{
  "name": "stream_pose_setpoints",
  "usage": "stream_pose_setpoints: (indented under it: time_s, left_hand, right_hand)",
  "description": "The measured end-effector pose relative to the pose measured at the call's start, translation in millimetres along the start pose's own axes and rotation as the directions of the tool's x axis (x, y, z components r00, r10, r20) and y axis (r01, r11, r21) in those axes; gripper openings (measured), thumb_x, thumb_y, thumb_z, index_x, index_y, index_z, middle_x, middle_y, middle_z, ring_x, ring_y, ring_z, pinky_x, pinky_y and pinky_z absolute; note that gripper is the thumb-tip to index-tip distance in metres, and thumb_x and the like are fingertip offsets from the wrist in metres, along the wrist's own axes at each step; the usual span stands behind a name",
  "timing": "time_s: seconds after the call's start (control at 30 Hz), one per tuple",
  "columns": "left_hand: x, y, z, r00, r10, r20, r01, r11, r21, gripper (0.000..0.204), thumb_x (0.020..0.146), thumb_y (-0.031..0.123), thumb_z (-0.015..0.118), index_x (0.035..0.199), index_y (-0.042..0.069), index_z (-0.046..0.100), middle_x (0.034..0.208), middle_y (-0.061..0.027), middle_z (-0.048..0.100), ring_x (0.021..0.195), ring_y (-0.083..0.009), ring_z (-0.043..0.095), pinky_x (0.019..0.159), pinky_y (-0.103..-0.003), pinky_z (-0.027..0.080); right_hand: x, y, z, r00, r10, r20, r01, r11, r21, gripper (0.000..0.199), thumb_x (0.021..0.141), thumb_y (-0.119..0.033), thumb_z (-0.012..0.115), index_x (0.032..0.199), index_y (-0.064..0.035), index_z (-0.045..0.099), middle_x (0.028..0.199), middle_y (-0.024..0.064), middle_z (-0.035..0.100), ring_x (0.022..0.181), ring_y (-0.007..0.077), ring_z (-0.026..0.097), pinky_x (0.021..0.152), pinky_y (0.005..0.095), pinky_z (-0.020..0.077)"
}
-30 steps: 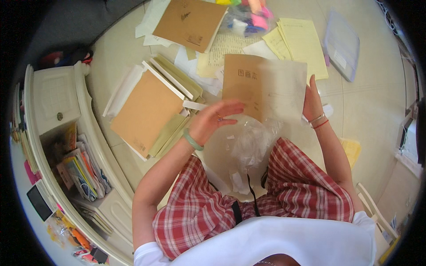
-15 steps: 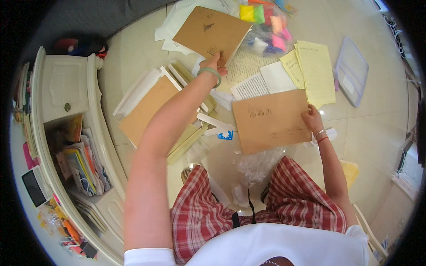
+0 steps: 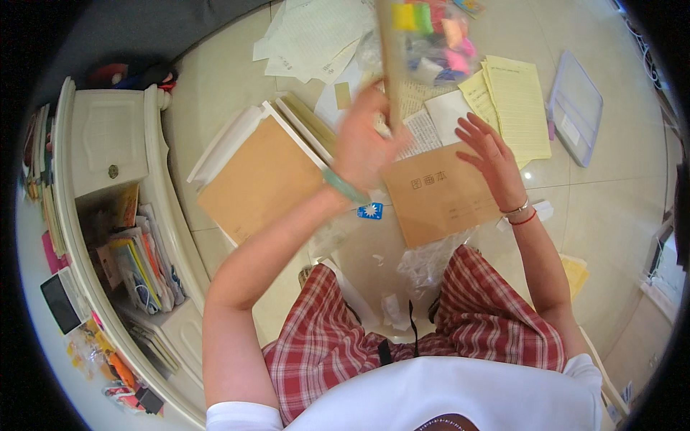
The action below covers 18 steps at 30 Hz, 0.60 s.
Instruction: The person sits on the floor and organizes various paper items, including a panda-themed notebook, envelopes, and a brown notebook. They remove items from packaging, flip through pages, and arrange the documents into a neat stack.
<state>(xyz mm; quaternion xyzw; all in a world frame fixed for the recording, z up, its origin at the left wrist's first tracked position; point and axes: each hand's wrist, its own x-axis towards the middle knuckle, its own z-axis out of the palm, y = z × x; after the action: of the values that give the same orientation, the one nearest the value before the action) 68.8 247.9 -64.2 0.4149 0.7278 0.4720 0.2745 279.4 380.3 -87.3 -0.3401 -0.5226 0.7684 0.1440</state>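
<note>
My left hand [image 3: 370, 144], blurred by motion and wearing a pale green bangle, is closed on a brown-covered drawing book [image 3: 392, 68]. That book is lifted and seen nearly edge-on, a narrow upright strip. My right hand [image 3: 494, 159] hovers with fingers spread over the right part of a second brown drawing book [image 3: 435, 208], holding nothing. This second book lies with its cover up in front of my knees. Left of my left forearm, a larger brown-covered pad [image 3: 262, 179] rests on a stack of books and papers.
Yellow lined sheets [image 3: 517, 108], loose white papers [image 3: 316, 39] and a bag of colourful clay packets [image 3: 438, 43] lie on the tiled floor. A clear plastic case [image 3: 575, 108] is at the right. Crumpled plastic wrap [image 3: 431, 266] sits between my knees; a white cabinet [image 3: 108, 144] stands left.
My left hand has picked up the far drawing book and tipped it on edge, moving it right and nearer. My right hand has let go of the near book and opened.
</note>
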Motion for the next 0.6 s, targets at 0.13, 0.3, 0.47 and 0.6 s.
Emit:
stream_pose_setpoints:
  time_s: [0.13, 0.3, 0.47, 0.6]
  left_hand:
    - [-65, 23, 42, 0.889, 0.107, 0.444, -0.277, 0.899, 0.339, 0.032, 0.076, 0.016, 0.062, 0.103, 0.002, 0.05, 0.116, -0.015, 0.055, 0.089, -0.035, 0.06, 0.068, -0.042, 0.051]
    - [-98, -13, 70, 0.814, -0.01, 0.581, -0.142, 0.966, 0.215, 0.032, 0.078, 0.017, 0.063, 0.104, 0.002, 0.051, 0.108, -0.0167, 0.059, 0.084, -0.0339, 0.063, 0.069, -0.042, 0.051]
    - [-102, -37, 81, 0.829, -0.199, 0.522, 0.175, 0.98, 0.095, 0.033, 0.082, 0.022, 0.065, 0.107, 0.001, 0.061, 0.084, -0.0149, 0.067, 0.072, -0.0276, 0.065, 0.067, -0.036, 0.051]
    - [-85, -27, 71, 0.697, -0.41, 0.588, 0.453, 0.888, 0.082, 0.034, 0.084, 0.023, 0.064, 0.112, 0.003, 0.063, 0.079, -0.0105, 0.067, 0.071, -0.0176, 0.065, 0.068, -0.033, 0.052]
  right_hand:
    - [-18, 10, 12, 0.973, 0.192, 0.131, -0.232, 0.84, 0.49, 0.05, 0.095, -0.035, 0.051, 0.136, -0.0078, 0.04, 0.13, 0.0099, 0.051, 0.115, 0.0226, 0.053, 0.093, 0.0412, 0.0458]
    - [-39, 62, -20, 0.929, 0.369, -0.002, -0.351, 0.884, 0.309, 0.038, 0.094, -0.018, 0.05, 0.13, -0.0055, 0.045, 0.12, 0.0082, 0.057, 0.103, 0.0207, 0.06, 0.083, 0.0371, 0.0526]
    - [-35, 64, -23, 0.923, 0.381, 0.049, -0.377, 0.876, 0.302, 0.037, 0.096, -0.022, 0.051, 0.129, -0.0046, 0.047, 0.116, 0.0072, 0.059, 0.099, 0.0207, 0.062, 0.08, 0.0357, 0.0537]
    - [-32, 60, -21, 0.93, 0.366, 0.011, -0.356, 0.895, 0.268, 0.041, 0.096, -0.03, 0.052, 0.128, -0.0049, 0.049, 0.116, 0.0064, 0.059, 0.103, 0.0194, 0.06, 0.083, 0.0362, 0.0522]
